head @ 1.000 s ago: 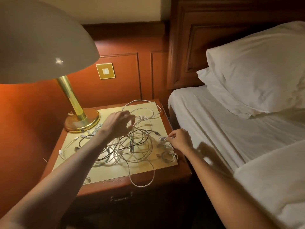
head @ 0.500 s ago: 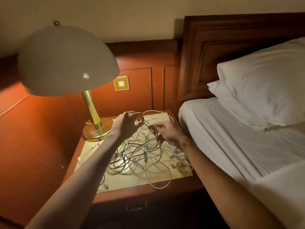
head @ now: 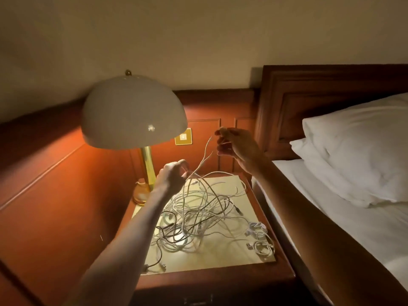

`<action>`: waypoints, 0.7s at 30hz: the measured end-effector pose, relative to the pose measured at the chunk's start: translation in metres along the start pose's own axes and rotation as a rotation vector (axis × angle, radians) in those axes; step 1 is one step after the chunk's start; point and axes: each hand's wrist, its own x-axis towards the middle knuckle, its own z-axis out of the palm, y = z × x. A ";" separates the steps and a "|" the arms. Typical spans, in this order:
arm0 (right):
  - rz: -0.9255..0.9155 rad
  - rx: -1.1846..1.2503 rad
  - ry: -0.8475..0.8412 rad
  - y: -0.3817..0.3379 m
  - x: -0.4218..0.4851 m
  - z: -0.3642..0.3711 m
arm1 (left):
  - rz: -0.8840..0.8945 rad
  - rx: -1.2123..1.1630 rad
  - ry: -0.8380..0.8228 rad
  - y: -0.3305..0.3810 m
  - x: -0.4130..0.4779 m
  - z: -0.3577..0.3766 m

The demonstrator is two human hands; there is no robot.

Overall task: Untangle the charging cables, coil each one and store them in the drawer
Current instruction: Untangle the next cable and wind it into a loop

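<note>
A tangle of white and black charging cables point(head: 194, 219) lies on the nightstand top point(head: 220, 259). My right hand point(head: 236, 144) is raised above the nightstand and pinches the end of a white cable point(head: 204, 155), which runs down to my left hand point(head: 173, 177). My left hand grips that same cable just above the tangle. Two small coiled white cables point(head: 261, 241) lie at the right front of the top. The drawer point(head: 198, 302) shows only as a dark front with a handle at the bottom edge; it looks shut.
A brass table lamp point(head: 134, 113) with a dome shade stands at the back left of the nightstand, close to my left hand. The bed point(head: 353, 228) with white pillows borders the nightstand on the right. Wood panelling with a brass wall plate point(head: 183, 136) is behind.
My right hand has left the small coils, taken a white cable end and lifted it high to the right. My left hand has risen slightly, holding the cable. The camera has tilted up.
</note>
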 end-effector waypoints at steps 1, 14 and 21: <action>-0.008 0.011 -0.001 -0.008 0.002 0.002 | 0.005 0.092 -0.085 0.000 0.002 -0.002; -0.065 0.082 -0.150 -0.068 0.007 0.030 | -0.173 -0.325 -0.167 0.039 0.018 -0.006; 0.090 0.062 0.018 -0.037 0.003 -0.009 | -0.201 -0.490 0.203 0.049 0.049 -0.054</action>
